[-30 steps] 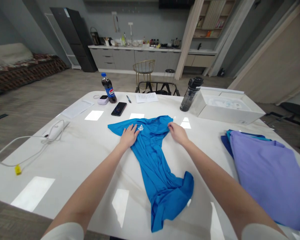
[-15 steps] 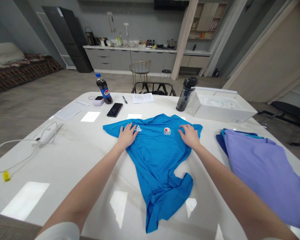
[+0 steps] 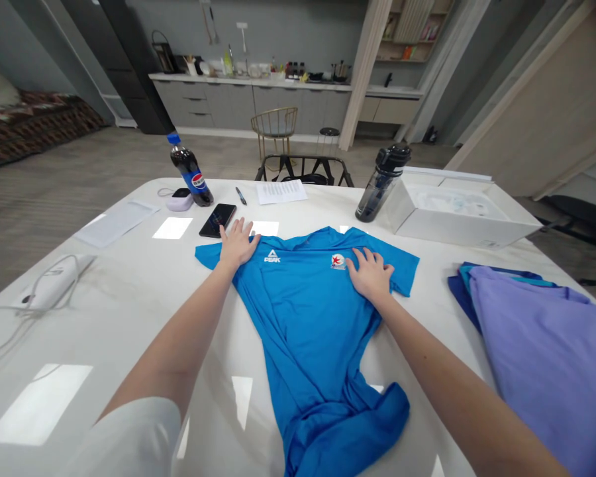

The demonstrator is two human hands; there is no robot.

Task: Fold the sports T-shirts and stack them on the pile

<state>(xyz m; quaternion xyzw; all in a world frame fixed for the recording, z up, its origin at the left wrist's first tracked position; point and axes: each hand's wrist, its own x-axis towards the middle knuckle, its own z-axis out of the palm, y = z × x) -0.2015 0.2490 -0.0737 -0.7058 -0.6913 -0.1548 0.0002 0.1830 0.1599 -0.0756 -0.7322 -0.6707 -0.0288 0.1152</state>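
A blue T-shirt (image 3: 308, 311) with a white logo and a round red-and-white badge lies face up on the white table (image 3: 144, 318). Its collar points away from me, and its lower end is bunched and twisted. My left hand (image 3: 238, 245) rests on the shoulder at the left, fingers spread, near a black phone (image 3: 218, 220). On the chest beside the badge, my right hand (image 3: 371, 273) presses down with its fingers apart. The right sleeve is spread out past that hand, while part of the left sleeve is hidden under my left hand.
Folded clothes, a purple one (image 3: 541, 344) on top, lie at the right. Behind them stand an open white box (image 3: 467, 225) and a dark water bottle (image 3: 381, 182). A cola bottle (image 3: 191, 173), papers (image 3: 116, 224) and a white corded device (image 3: 52, 285) are at the left.
My left hand has slid left off the white logo toward the sleeve. My right hand now lies closer to the badge, and the right sleeve is spread wider. The view has shifted nearer.
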